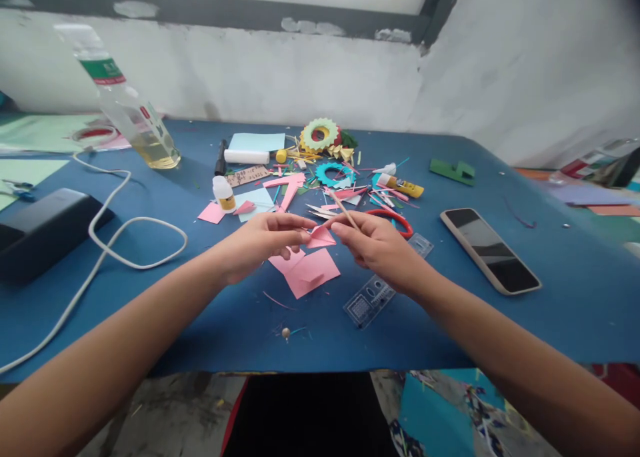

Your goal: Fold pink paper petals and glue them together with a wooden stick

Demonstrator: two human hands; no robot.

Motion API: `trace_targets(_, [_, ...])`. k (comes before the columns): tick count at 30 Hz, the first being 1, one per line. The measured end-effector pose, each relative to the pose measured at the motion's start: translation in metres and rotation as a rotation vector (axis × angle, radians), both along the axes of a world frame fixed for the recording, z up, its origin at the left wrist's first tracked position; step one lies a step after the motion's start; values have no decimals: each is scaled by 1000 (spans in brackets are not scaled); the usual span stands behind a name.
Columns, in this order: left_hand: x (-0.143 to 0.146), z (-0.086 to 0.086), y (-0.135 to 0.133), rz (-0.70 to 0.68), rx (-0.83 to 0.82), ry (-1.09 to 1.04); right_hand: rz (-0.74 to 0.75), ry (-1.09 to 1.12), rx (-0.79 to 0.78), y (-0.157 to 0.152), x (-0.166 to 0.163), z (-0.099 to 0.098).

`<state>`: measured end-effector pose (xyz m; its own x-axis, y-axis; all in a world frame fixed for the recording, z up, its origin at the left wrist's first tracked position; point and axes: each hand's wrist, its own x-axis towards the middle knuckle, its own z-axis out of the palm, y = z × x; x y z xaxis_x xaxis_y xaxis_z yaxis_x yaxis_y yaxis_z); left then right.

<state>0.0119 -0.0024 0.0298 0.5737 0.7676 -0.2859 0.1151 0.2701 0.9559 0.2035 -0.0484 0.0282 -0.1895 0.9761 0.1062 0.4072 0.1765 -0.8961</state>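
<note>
My left hand [260,240] and my right hand [377,244] meet over the blue table [150,310], both pinching a small pink paper piece [320,237] between them. My right hand also grips a thin wooden stick [343,210] that points up and away. Under the hands lie larger pink paper sheets [307,270]. A clear plastic ruler [373,297] lies just below my right wrist, and red-handled scissors [395,217] sit behind that hand.
A phone [487,247] lies at the right. A tilted plastic bottle [127,107] stands at back left, near a black box [43,230] with a white cable [125,244]. Paper scraps, glue bottles [223,194] and paper rings [320,135] crowd the middle back.
</note>
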Motion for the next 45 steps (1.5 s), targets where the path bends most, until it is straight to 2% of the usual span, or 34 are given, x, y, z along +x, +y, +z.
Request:
trace_targets(4, [-1, 7, -5, 51, -167, -204, -21, 174, -31, 0, -2, 0])
trace_targets(9, [-1, 13, -9, 142, -341, -284, 1, 362, -72, -9, -4, 4])
trace_targets(13, [0, 15, -11, 150, -360, -254, -14, 271, -1, -15, -8, 6])
trace_targets(19, [1, 12, -11, 115, -373, -235, -66, 99, 237, -17, -9, 4])
trace_targets(24, [0, 8, -12, 41, -417, -295, -35, 50, 330, -17, -9, 2])
trace_targets(32, [-1, 13, -14, -14, -513, -302, 33, -3, 478, -16, -10, 0])
trace_targets(41, [-2, 13, -17, -116, -525, -257, 116, -108, 527, -17, -7, 2])
trace_targets(45, [-1, 15, -18, -120, -524, -238, 140, -128, 520, -17, -6, 4])
